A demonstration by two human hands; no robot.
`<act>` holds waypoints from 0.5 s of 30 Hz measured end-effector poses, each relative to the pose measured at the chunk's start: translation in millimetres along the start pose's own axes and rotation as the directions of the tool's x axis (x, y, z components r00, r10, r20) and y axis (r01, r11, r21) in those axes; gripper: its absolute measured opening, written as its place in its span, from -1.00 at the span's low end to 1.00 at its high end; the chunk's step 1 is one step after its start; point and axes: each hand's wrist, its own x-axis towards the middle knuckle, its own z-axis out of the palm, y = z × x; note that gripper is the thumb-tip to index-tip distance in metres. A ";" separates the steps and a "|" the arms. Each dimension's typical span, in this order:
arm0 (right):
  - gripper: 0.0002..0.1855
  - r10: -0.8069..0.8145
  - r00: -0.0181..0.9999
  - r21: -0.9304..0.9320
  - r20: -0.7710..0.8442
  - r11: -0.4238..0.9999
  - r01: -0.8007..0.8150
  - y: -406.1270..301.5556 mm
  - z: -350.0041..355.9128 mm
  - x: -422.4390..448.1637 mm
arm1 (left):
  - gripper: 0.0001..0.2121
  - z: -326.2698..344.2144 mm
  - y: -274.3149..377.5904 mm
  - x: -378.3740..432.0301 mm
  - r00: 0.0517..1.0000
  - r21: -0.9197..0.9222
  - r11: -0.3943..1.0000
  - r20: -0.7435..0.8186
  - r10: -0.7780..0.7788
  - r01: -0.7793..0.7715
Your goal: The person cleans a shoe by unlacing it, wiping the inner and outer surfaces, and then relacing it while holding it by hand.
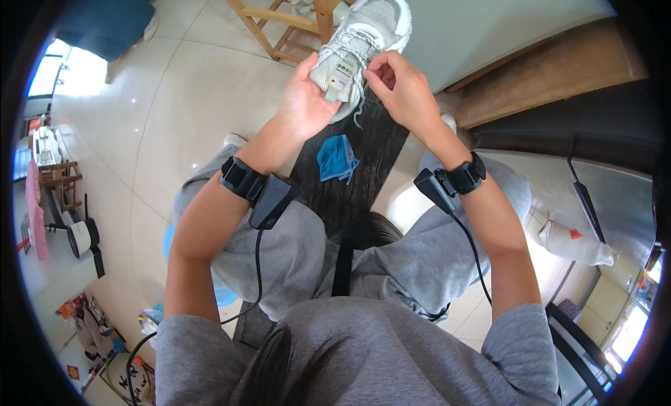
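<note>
A white mesh sneaker (pixel 385 18) with grey-white laces points away from me, above the far end of a dark wood-grain bench. My left hand (pixel 306 99) holds it at the heel end, with the palm turned up along its left side. The shoe's pale tongue (pixel 339 79) bears a patch with small dark dots. At the shoe's right edge, the thumb and forefinger of my right hand (pixel 401 88) pinch the shoelace (pixel 359 99), and one loose end dangles below. A crumpled blue cloth (pixel 337 158) lies on the bench (pixel 335 201) between my knees.
A wooden stool (pixel 280 19) stands just beyond the shoe, to the left. On the right are a pale panel (pixel 487 33) and a wooden ledge (pixel 555 75). Cables (pixel 258 269) run from the black devices strapped to both forearms. Part of a light-blue plastic item (pixel 224 290) shows beside my left leg.
</note>
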 end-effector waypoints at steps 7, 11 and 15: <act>-0.76 -0.024 0.999 -0.127 0.032 0.992 0.028 -7.8 5.7 -10.9 | -0.64 0.8 2.4 -1.4 0.998 -0.005 1.000 0.051 0.027 -0.026; -0.81 -0.033 0.999 -0.048 0.040 0.998 0.035 -2.3 9.6 -12.5 | -0.63 -8.6 1.3 6.0 0.996 -0.019 1.000 0.093 0.013 -0.012; -0.88 -0.195 0.979 -0.071 0.054 0.978 0.198 -4.7 9.3 -13.1 | -0.63 -8.7 0.2 6.9 1.000 0.003 1.000 0.013 0.020 -0.020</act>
